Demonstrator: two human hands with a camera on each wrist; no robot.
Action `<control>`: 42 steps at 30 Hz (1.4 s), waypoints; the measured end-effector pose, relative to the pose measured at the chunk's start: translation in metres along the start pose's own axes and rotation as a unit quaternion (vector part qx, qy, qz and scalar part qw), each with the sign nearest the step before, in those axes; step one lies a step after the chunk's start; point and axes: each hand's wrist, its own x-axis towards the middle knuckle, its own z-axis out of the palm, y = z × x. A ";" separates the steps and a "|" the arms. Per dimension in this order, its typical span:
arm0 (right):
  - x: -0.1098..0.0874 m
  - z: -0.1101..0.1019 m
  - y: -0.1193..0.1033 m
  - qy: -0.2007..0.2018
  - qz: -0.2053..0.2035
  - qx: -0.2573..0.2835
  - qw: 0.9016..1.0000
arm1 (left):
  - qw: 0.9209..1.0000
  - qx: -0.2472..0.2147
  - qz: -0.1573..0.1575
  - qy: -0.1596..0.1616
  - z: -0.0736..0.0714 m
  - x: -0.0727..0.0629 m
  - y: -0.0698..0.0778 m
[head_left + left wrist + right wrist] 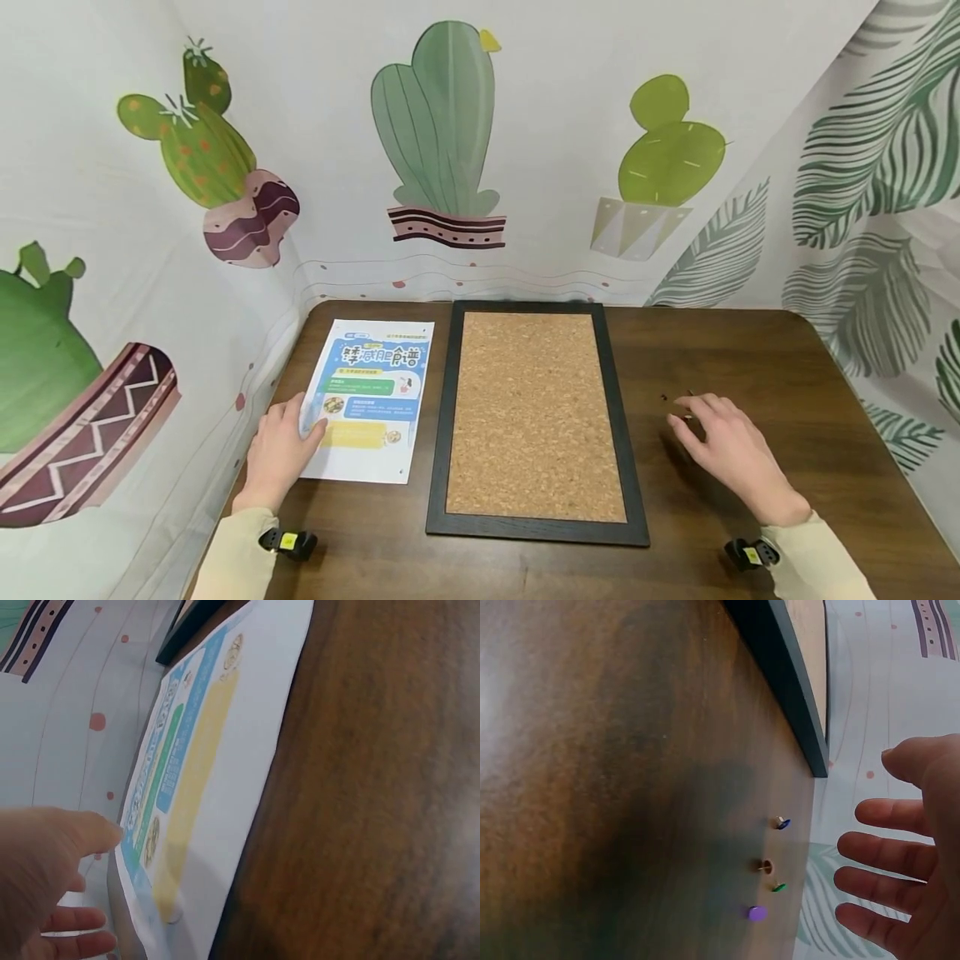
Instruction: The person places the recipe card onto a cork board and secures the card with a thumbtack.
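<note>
The head view gives the full layout: cork board (536,408) in the middle of the table (705,342), printed sheet (367,404) on its left with a strip of wood between them. Near the right hand (731,446) you only get tiny specks up there. Flip to the right wrist cam and they're clearly 4 tacks: blue (784,823), brownish (768,866), green (779,887) and purple (757,913). That hand's empty, fingers apart and extended. The left hand (281,450) is at the sheet's left edge, fingers relaxed, not gripping anything; can't tell if it's actually touching. The left wrist cam sees the paper from low down, and there the outer edge looks a bit wavy.

As for direction, the sheet's long side runs away from the person, leaning slightly right, title at the far end. Board's long axis also goes front to back, pretty much square-on.
</note>
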 end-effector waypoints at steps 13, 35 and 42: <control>-0.010 0.006 0.020 0.032 -0.007 0.000 0.999 | 0.999 -0.020 -0.034 -0.030 0.009 -0.011 -0.008; -0.013 0.006 0.074 -0.031 0.031 0.023 0.999 | 0.998 -0.006 -0.066 -0.018 0.013 -0.006 -0.008; -0.010 0.009 0.073 -0.031 0.031 0.023 0.999 | 0.996 -0.032 -0.076 -0.017 0.013 -0.005 -0.010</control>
